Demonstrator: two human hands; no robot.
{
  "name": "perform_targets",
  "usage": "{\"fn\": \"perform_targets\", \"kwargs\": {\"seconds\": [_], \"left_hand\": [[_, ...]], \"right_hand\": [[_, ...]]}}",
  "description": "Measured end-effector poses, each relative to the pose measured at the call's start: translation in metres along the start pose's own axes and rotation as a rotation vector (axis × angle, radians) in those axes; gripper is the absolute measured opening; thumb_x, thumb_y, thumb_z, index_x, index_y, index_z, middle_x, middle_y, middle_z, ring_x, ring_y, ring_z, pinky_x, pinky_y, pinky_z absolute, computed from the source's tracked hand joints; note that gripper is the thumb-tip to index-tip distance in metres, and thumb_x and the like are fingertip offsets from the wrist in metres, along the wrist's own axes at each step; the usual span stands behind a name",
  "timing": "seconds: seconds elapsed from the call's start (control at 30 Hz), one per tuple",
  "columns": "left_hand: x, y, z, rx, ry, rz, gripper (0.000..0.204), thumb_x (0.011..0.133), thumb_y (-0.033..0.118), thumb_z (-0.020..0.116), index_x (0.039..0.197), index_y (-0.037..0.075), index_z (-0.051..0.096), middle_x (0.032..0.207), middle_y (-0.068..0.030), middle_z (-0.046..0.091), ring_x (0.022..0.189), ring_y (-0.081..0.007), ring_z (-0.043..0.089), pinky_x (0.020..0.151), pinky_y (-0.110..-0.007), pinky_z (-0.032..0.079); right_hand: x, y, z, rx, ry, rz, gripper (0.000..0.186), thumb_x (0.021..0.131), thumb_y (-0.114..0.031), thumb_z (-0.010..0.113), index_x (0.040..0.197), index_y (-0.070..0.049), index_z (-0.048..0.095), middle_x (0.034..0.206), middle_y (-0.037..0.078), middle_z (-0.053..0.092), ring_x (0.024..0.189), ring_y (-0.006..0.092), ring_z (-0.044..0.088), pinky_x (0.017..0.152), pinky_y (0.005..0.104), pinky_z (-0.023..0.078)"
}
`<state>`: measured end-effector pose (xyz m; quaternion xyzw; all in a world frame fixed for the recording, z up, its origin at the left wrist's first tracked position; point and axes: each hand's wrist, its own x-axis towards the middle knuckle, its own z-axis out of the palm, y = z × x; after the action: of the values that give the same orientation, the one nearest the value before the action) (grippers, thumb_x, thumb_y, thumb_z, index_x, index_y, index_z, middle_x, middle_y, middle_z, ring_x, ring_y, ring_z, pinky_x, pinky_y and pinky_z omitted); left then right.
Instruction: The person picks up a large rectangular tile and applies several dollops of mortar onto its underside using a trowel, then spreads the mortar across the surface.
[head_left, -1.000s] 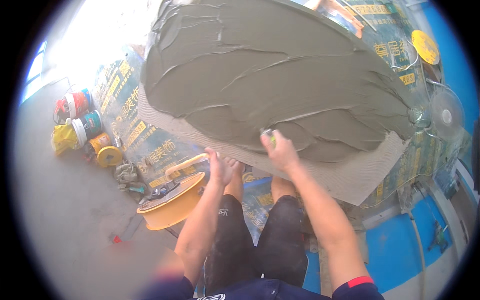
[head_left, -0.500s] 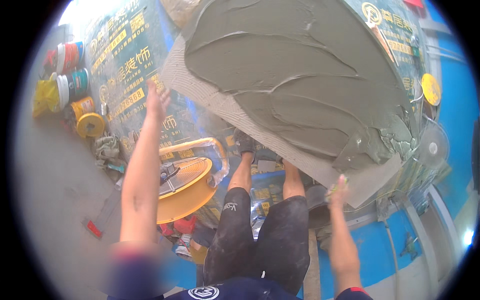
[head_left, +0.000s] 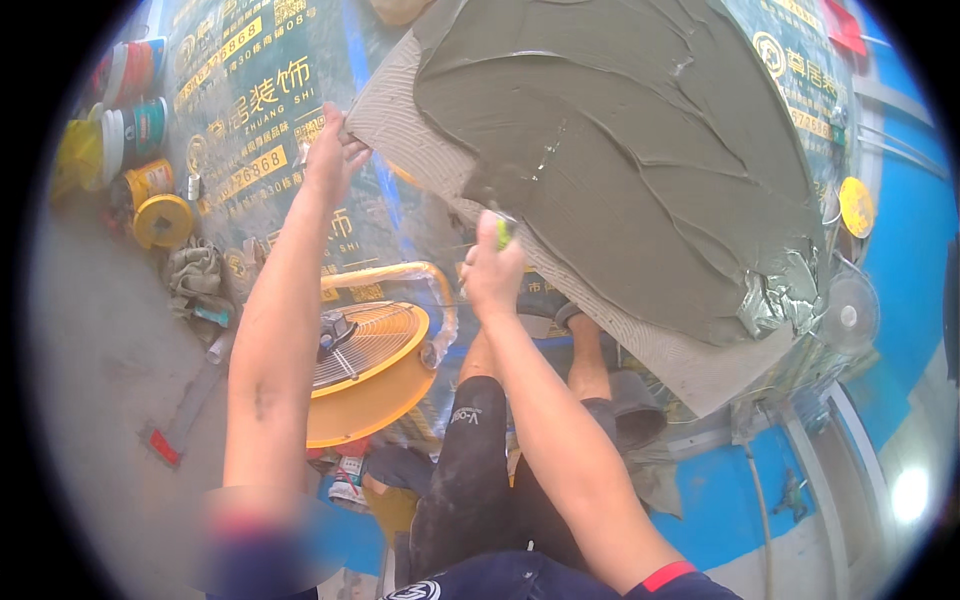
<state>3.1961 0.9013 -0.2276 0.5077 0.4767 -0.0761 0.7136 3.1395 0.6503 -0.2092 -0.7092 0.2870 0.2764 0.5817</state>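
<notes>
A large slab point(head_left: 412, 118), grey and rectangular with a combed surface along its bare edges, is covered in wet grey mortar point(head_left: 620, 170). At its left corner is my left hand point(head_left: 333, 160), fingers stretched and apart, appearing to touch the edge; whether it bears any weight I cannot tell. My right hand point(head_left: 493, 272) is closed around the yellow-green handle of a trowel point(head_left: 503, 235). The trowel's blade lies against the mortar near the slab's lower left edge and blends in with it. Both forearms reach up from below.
A yellow drum fan point(head_left: 372, 375) stands left of my legs. Paint buckets point(head_left: 135, 135) and a yellow tape roll point(head_left: 163, 221) line the left side. A red-tipped tool point(head_left: 165, 447) lies on the floor. Right of the slab is a clear round disc point(head_left: 850, 316). A dark bucket point(head_left: 637, 408) sits below it.
My right hand has swung left and up with the trowel, from the slab's lower corner to its left edge. My left hand has risen to the left corner. The view has shifted slightly.
</notes>
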Motion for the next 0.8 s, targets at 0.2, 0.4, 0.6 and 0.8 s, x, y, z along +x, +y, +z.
{"fn": "perform_targets", "kwargs": {"seconds": [0.2, 0.4, 0.6, 0.8], "left_hand": [[0.000, -0.004, -0.027, -0.047, 0.015, 0.005, 0.088, 0.094, 0.061, 0.034, 0.145, -0.007, 0.013, 0.144, -0.0291, 0.030, 0.132, -0.0386, 0.037, 0.109, -0.045, 0.030], [0.003, -0.006, -0.028, -0.017, 0.035, 0.006, 0.086, 0.093, 0.062, 0.039, 0.144, -0.006, 0.022, 0.139, -0.0287, 0.038, 0.128, -0.0377, 0.042, 0.106, -0.044, 0.034], [0.007, -0.005, -0.027, 0.024, 0.012, 0.002, 0.090, 0.092, 0.066, 0.032, 0.144, -0.006, 0.022, 0.137, -0.0303, 0.039, 0.126, -0.0382, 0.043, 0.106, -0.042, 0.034], [0.006, -0.004, -0.034, 0.004, -0.012, -0.008, 0.089, 0.092, 0.067, 0.029, 0.144, -0.005, 0.024, 0.134, -0.0295, 0.042, 0.125, -0.0376, 0.045, 0.107, -0.044, 0.033]], "right_hand": [[-0.002, -0.054, -0.066, -1.057, -0.221, -0.109, 0.050, 0.091, -0.049, 0.050, 0.104, -0.001, 0.053, 0.086, 0.028, 0.065, 0.085, 0.0461, 0.063, 0.073, 0.0531, 0.049], [-0.007, -0.014, -0.199, -0.821, 0.202, -0.052, 0.048, 0.090, -0.046, 0.055, 0.101, 0.000, 0.058, 0.081, 0.024, 0.066, 0.078, 0.0411, 0.065, 0.068, 0.0475, 0.048], [-0.029, 0.072, -0.197, -0.593, 0.061, 0.027, 0.046, 0.091, -0.043, 0.055, 0.101, 0.002, 0.060, 0.080, 0.021, 0.066, 0.077, 0.0388, 0.064, 0.071, 0.0425, 0.048], [-0.067, 0.060, -0.083, -0.634, -0.211, -0.094, 0.051, 0.088, -0.050, 0.056, 0.099, 0.000, 0.056, 0.081, 0.027, 0.064, 0.081, 0.0455, 0.062, 0.068, 0.0491, 0.048]]}}
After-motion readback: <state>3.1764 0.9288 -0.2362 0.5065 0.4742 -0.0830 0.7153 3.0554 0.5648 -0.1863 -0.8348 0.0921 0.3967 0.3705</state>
